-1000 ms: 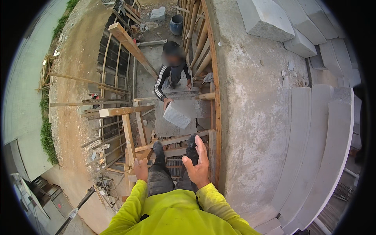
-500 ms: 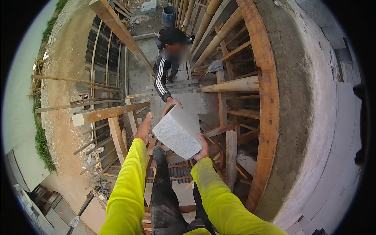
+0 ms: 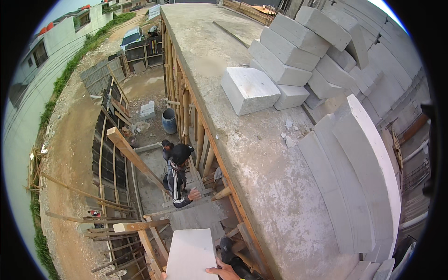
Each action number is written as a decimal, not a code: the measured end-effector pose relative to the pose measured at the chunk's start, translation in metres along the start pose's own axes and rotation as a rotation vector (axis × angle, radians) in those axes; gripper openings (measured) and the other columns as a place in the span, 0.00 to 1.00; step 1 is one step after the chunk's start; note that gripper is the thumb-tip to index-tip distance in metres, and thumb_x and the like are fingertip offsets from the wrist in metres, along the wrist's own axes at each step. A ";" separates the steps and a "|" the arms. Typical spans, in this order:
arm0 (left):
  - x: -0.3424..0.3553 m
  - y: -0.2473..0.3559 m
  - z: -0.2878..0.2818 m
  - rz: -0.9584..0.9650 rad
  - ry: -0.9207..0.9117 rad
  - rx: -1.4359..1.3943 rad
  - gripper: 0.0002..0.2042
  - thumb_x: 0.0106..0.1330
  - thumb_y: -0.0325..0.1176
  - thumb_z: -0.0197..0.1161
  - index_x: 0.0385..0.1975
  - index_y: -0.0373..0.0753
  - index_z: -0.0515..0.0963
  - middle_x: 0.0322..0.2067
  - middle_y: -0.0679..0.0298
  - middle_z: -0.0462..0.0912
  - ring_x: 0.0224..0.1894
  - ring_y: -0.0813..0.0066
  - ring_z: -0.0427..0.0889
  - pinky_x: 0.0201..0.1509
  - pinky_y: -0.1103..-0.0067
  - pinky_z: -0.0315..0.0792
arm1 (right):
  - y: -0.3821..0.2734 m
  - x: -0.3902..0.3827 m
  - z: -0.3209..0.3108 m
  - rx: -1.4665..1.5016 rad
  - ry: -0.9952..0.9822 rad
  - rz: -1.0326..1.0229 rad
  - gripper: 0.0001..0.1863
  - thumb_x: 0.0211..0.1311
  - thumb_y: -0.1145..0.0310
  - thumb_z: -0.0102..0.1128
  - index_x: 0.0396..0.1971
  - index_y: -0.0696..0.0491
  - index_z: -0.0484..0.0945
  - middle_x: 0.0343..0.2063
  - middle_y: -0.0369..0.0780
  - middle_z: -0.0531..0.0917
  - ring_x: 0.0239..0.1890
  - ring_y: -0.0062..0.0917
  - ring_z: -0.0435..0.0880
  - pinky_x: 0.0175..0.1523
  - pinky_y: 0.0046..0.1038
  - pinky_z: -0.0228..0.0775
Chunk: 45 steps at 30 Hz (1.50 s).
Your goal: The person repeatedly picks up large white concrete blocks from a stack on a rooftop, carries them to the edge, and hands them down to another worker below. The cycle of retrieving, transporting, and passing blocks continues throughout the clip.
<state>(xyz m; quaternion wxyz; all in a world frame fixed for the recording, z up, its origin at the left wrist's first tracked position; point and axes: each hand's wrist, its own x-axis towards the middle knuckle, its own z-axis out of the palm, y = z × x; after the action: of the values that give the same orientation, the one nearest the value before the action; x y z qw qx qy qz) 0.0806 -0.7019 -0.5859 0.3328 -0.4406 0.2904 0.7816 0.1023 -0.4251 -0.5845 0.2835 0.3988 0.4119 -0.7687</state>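
Observation:
At the bottom centre I hold a white block [image 3: 190, 252] with both hands. My right hand [image 3: 223, 271] grips its right side; only the fingertips of my left hand [image 3: 163, 275] show at its left edge. My dark boot [image 3: 227, 247] is just right of the block. Below me, a co-worker [image 3: 179, 177] in a black jacket with white stripes stands on the wooden steps, one hand raised and apart from the block. A second person [image 3: 166, 150] is partly visible behind that co-worker.
A concrete slab [image 3: 261, 196] fills the right, carrying stacked blocks [image 3: 289, 51] and long pale blocks [image 3: 354, 177]. Timber posts [image 3: 140, 158] and bamboo props surround the drop on the left. A blue barrel [image 3: 169, 121], dirt track [image 3: 70, 172] and pale building lie beyond.
The block has passed from the co-worker's hand into mine and come down toward me. The co-worker has drawn back. My view has swung up toward the slab and stacked blocks.

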 end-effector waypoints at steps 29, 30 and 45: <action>0.081 0.102 0.691 1.681 -0.008 0.651 0.29 0.55 0.36 0.64 0.52 0.21 0.71 0.40 0.38 0.82 0.44 0.43 0.83 0.49 0.64 0.76 | -0.519 -0.051 -0.034 -0.396 0.107 -1.444 0.44 0.71 0.49 0.53 0.71 0.65 0.47 0.72 0.56 0.50 0.76 0.40 0.46 0.76 0.35 0.39; 0.083 0.101 0.698 1.604 0.039 0.703 0.30 0.56 0.37 0.64 0.53 0.20 0.70 0.42 0.37 0.82 0.46 0.43 0.82 0.51 0.63 0.75 | -0.516 -0.042 -0.029 -0.457 0.145 -1.412 0.43 0.72 0.51 0.52 0.72 0.65 0.46 0.72 0.56 0.49 0.76 0.40 0.45 0.76 0.34 0.39; 0.046 0.097 0.247 1.262 0.150 0.732 0.27 0.73 0.36 0.51 0.68 0.29 0.59 0.59 0.47 0.74 0.58 0.65 0.77 0.62 0.76 0.68 | -0.204 -0.152 -0.078 -0.734 0.314 -1.070 0.30 0.65 0.71 0.59 0.65 0.63 0.63 0.61 0.53 0.71 0.58 0.41 0.78 0.60 0.39 0.71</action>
<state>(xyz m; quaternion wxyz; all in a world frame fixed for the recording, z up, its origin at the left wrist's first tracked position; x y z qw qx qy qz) -0.1352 -0.5642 -0.5016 -0.0755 -0.1023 0.7533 0.6453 0.0547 -0.2401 -0.3997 -0.0830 0.1243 0.8241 -0.5463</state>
